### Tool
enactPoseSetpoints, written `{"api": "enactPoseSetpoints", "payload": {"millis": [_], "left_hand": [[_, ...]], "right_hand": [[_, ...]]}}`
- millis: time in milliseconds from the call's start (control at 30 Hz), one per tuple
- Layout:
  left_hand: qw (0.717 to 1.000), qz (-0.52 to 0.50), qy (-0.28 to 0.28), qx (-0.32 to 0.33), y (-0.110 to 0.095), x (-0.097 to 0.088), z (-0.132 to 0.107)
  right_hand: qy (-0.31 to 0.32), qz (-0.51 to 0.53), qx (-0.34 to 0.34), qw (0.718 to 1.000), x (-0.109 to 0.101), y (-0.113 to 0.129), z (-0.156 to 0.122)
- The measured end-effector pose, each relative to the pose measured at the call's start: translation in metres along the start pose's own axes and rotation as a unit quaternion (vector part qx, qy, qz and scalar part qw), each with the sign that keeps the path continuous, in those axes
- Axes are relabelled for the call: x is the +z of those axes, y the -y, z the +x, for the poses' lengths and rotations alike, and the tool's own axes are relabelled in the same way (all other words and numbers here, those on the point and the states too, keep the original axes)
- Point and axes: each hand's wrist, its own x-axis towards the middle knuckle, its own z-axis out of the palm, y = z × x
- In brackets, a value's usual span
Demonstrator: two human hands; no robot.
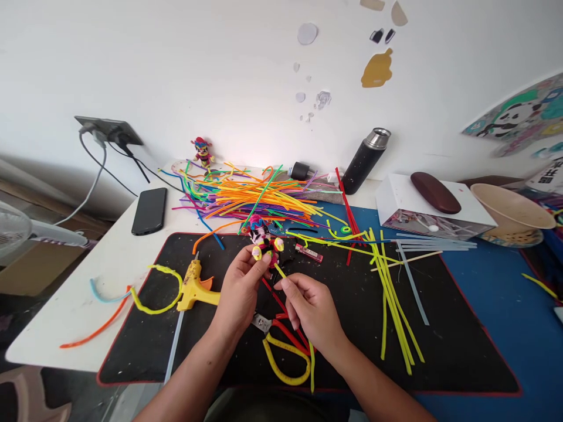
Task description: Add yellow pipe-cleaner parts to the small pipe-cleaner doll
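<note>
Forearms (pixel 193 368) reach over the black mat (pixel 356 299); above it, the left hand (pixel 241 282) pinches a small figure (pixel 260 237), presumably steadying it while the right hand (pixel 313 308) grips its yellow stem (pixel 280 270) with closed fingers.

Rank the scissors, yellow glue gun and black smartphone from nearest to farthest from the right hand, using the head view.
1. Scissors: on the black mat, just left of the right hand.
2. Yellow glue gun: farther left, past the left hand.
3. Black smartphone: far left, on the white tabletop.
</note>
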Motion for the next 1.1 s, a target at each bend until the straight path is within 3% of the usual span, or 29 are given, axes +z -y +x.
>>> {"api": "enactPoseSetpoints", "payload": {"millis": [333, 633, 833, 1100], "left_hand": [[0.999, -0.039, -0.014, 0.001, 0.002, 0.005, -0.003], [0.998, -0.061, -0.007, -0.035, 0.005, 0.007, -0.008], [0.994, -0.070, -0.013, -0.077, 0.003, 0.007, -0.009], [0.996, -0.065, -0.012, -0.062, 0.000, 0.008, -0.009]], "right_hand": [[-0.016, -0.087, -0.027, 0.996, 0.004, -0.003, -0.001], [0.001, -0.094, -0.035, 0.995, 0.004, -0.010, 0.003], [0.042, -0.054, -0.009, 0.998, 0.003, -0.011, 0.002], [0.079, 0.063, 0.011, 0.995, -0.002, -0.017, 0.002]]}}
